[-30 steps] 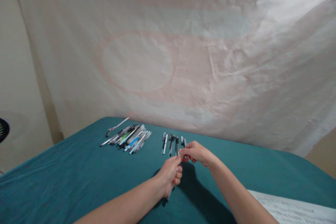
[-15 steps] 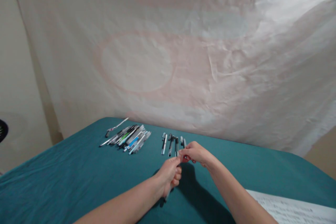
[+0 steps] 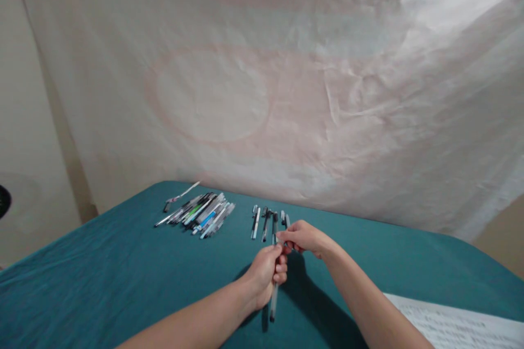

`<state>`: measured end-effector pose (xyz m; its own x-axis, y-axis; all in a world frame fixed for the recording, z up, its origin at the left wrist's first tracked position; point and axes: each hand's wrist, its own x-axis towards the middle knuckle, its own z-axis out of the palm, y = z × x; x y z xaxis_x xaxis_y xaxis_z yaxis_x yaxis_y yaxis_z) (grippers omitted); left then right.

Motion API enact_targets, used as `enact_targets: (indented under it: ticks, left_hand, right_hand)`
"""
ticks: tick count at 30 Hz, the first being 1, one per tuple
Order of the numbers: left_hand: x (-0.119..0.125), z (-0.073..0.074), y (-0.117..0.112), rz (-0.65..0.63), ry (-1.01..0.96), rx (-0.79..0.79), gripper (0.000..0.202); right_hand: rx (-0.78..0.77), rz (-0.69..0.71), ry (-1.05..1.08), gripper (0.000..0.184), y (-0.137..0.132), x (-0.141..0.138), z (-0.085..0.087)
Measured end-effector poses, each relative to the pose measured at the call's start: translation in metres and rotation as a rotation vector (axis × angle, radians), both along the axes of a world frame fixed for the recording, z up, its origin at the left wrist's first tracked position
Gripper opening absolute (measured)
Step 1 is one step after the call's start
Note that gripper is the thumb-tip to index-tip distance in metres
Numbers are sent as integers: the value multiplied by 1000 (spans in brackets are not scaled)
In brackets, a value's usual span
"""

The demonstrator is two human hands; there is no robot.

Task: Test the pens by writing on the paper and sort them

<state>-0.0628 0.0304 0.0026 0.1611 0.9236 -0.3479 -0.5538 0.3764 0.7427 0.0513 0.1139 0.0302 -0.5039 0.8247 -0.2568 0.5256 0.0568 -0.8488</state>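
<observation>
My left hand (image 3: 268, 272) is closed around a slim clear pen (image 3: 274, 305), whose dark end sticks out below the fist toward me. Just above it, my right hand (image 3: 303, 237) pinches at the pen's far end, with thumb and fingertips together. The fingers hide what exactly lies in that pinch. Beyond the hands, several pens lie in a row with their caps beside them, among them a white pen (image 3: 256, 223) and a dark pen (image 3: 266, 226). My right fingers partly cover the nearest of these.
A heaped pile of pens (image 3: 204, 217) lies to the left on the green cloth-covered table (image 3: 164, 278). Behind it is a thin white pen-like item (image 3: 186, 193) with a dark end. A sheet of written paper (image 3: 458, 322) lies at the right front. A pale sheet (image 3: 295, 92) hangs behind the table.
The pen in my left hand has swung from a slant to nearly straight, its lower end moving right. My left fist has shifted slightly right, while my right hand stays nearly in place.
</observation>
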Motion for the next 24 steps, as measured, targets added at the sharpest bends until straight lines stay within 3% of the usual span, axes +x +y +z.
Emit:
enact_targets:
  ticks: [16,20,24]
  left_hand:
    - [1,0,-8,-74,147,47,50]
    - [3,-4,-9,-81,88,56,42]
    - [5,-7,-6,-74,52,36,22]
  right_hand:
    - [65,-27,32,31,0,4,7]
    - [131,-147,80,28,22,16,4]
    - [206,-271,43,20,56,26,-19]
